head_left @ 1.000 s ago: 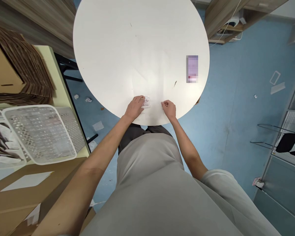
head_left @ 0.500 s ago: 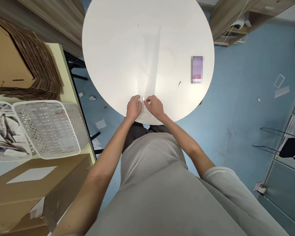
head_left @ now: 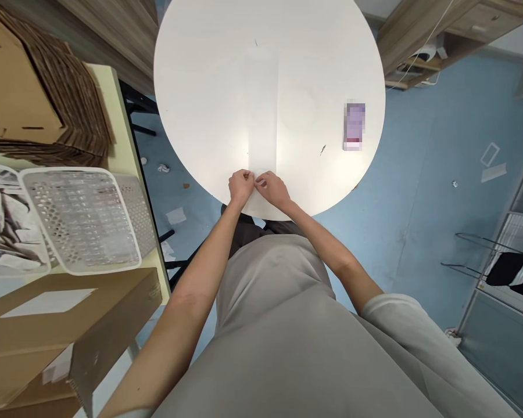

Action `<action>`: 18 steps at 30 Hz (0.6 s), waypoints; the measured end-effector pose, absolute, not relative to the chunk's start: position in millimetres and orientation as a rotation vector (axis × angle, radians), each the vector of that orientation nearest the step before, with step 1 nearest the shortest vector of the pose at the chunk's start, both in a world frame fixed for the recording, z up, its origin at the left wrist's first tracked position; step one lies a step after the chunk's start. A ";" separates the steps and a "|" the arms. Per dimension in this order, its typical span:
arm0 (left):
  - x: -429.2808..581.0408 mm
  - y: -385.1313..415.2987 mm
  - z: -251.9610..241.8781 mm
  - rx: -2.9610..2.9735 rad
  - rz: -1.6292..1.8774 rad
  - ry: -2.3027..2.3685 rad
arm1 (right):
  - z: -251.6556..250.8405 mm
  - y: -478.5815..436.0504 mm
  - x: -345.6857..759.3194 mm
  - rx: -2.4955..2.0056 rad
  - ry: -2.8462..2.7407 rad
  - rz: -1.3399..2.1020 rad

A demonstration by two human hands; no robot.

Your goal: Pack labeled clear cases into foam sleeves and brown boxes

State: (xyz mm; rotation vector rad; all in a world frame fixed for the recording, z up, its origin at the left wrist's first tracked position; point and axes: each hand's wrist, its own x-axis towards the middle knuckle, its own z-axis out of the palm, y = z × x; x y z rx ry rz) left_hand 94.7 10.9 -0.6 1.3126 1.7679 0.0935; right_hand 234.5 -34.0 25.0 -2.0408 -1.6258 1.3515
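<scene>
At the near edge of the round white table (head_left: 200,104), my left hand (head_left: 240,186) is closed, its fingertips pinched together. Close beside it, my right hand (head_left: 272,188) has thumb and index finger pinched, pointing toward the left fingertips. A small pale, see-through piece (head_left: 260,172) shows at the fingertips, too faint to name. Beyond the hands a pale grey band (head_left: 262,110) runs straight up the tabletop; I cannot tell whether it is clear film or a reflection.
A blurred-out purple item (head_left: 354,126) lies at the table's right side, near a small dark mark (head_left: 323,150). To the left, a side table bears stacked flat cardboard (head_left: 21,75), a white basket (head_left: 82,220) of clear packets and a cardboard box (head_left: 70,325).
My left hand has turned inward, and its fingers have closed to a pinch nearer the right hand. The small whitish piece between the hands shows less. The view has shifted slightly.
</scene>
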 end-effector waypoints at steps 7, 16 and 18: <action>94.2 16.4 -12.9 1.363 0.060 1.792 | 15.6 -48.0 270.1 -2.290 -1.141 1.285; 91.8 16.9 -10.7 1.427 -0.036 1.770 | -0.7 -35.9 252.1 -2.191 -0.852 1.432; 89.8 15.7 -5.3 1.528 0.003 1.783 | -2.0 -36.7 253.1 -2.158 -0.806 1.456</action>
